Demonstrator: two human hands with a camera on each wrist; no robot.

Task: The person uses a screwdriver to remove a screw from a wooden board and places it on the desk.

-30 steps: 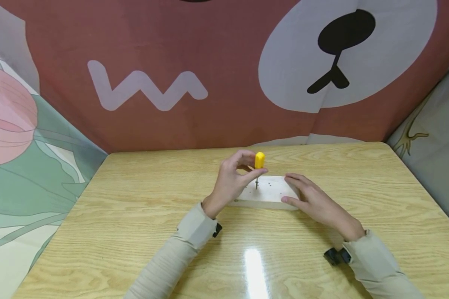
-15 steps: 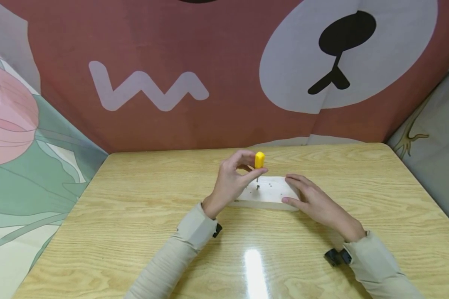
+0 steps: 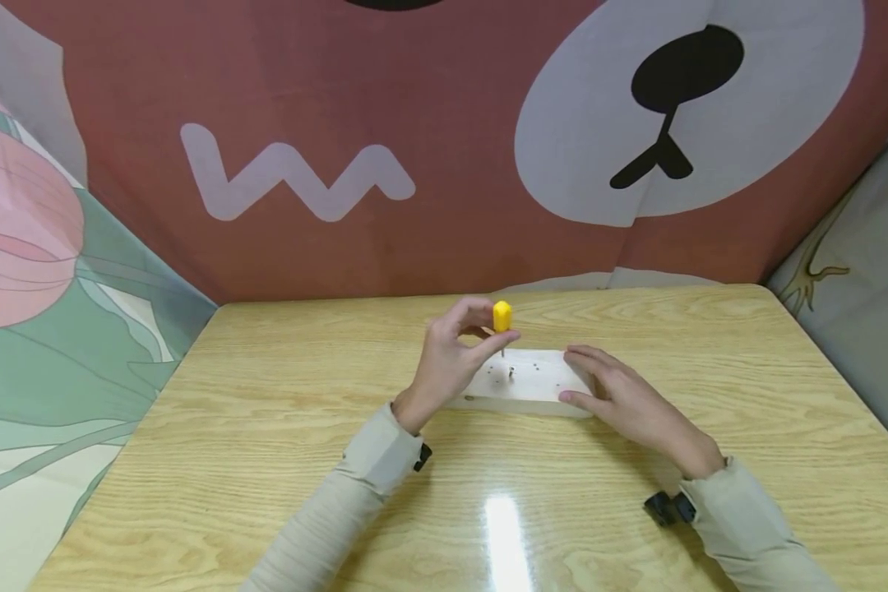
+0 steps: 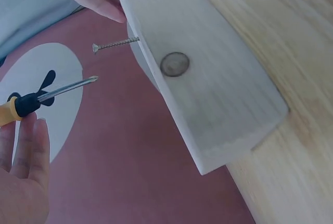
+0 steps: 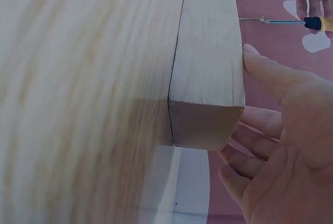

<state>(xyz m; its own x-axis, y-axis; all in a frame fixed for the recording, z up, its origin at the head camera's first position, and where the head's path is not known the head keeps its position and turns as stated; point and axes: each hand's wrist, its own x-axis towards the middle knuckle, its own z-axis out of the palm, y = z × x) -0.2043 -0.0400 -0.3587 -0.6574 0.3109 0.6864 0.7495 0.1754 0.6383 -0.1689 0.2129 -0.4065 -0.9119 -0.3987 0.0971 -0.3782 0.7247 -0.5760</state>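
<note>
One screw (image 3: 511,372) stands upright in the top of the pale wooden block (image 3: 530,386); above the block, my left hand (image 3: 447,353) pinches a yellow screwdriver (image 3: 502,316), tip clear of the screw, while my right hand (image 3: 629,400), fingers spread, grips the block's right end.
</note>
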